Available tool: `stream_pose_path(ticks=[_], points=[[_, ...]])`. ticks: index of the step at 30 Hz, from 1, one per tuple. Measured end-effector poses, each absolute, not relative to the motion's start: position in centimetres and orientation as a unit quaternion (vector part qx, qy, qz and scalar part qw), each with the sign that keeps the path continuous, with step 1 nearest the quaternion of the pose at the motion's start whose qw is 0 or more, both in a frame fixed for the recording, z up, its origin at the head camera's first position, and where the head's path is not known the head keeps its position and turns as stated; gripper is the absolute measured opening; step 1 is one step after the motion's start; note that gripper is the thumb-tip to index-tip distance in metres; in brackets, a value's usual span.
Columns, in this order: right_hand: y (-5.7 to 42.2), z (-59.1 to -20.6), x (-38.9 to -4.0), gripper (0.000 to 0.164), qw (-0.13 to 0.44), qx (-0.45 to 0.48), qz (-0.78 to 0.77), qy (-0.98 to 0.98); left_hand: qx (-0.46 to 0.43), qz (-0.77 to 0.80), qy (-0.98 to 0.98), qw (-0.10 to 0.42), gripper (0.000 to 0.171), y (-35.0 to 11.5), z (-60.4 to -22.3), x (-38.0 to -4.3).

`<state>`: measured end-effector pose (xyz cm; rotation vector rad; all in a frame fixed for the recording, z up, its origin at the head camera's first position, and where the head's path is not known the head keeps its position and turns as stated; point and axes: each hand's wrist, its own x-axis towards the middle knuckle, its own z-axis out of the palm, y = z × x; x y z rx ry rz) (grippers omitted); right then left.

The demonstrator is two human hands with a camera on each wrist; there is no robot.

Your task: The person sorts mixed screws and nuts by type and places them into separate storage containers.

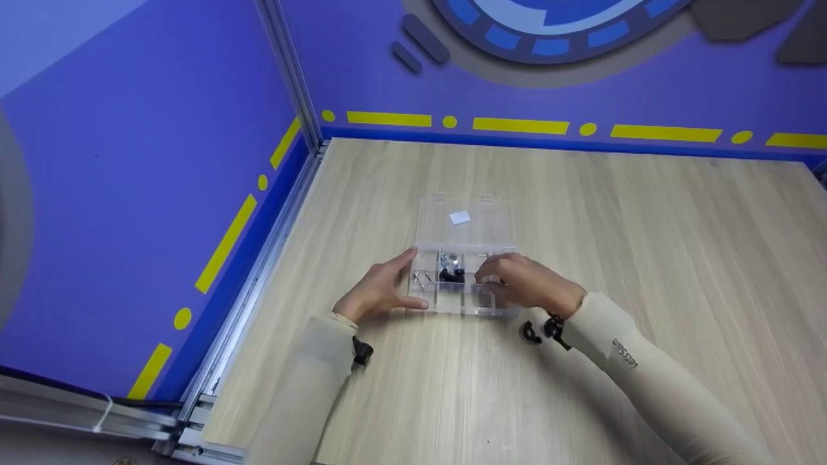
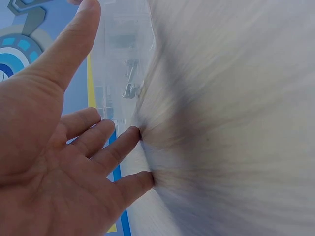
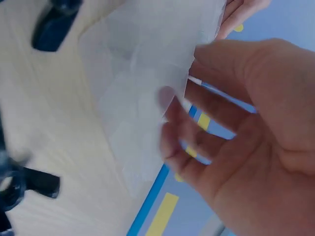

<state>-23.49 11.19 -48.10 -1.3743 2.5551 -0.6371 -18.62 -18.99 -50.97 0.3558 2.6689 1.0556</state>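
Observation:
A clear plastic compartment box (image 1: 462,298) lies on the table with its lid (image 1: 494,226) folded back. Black pieces (image 1: 451,276) and shiny silvery pieces (image 1: 450,258) sit in middle compartments; slim metal parts (image 1: 422,279) lie at the left, seen through the wall in the left wrist view. My left hand (image 1: 382,287) spans the box's left end, thumb and fingers extended at its edges. At the right compartments, my right hand (image 1: 520,281) reaches in with bent fingers. Whether its fingertips pinch anything is hidden in the head view and blurred in the right wrist view.
A small white label (image 1: 460,217) is on the lid. Black wrist-worn gear (image 1: 557,329) sits at the right cuff, with a dark curved piece (image 1: 530,332) beside it. Blue panels (image 1: 194,161) stand behind and left of the wooden table (image 1: 614,226).

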Motion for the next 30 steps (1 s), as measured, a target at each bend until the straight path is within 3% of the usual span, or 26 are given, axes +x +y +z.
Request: stream_pose_path(ticks=[12,16,26,30], points=[[16.1,-47.3,-22.6,0.022,-0.030,-0.429,-0.226,0.874,0.119,0.365,0.914,0.126,0.112,-18.9,-50.8,-18.6],[17.8,-47.8,-22.3,0.016,-0.063,-0.436,-0.235,0.866,0.115,0.365,0.915,0.129,0.114,-18.9,-50.7,-18.5],[21.7,-48.2,-20.5,0.017,-0.044,-0.390,-0.260,0.882,0.115,0.366,0.915,0.123,0.115,-18.7,-50.8,-18.7],[23.7,-48.5,-19.5,0.016,-0.061,-0.390,-0.257,0.882,0.115,0.367,0.915,0.125,0.115,-18.8,-50.8,-18.6]])
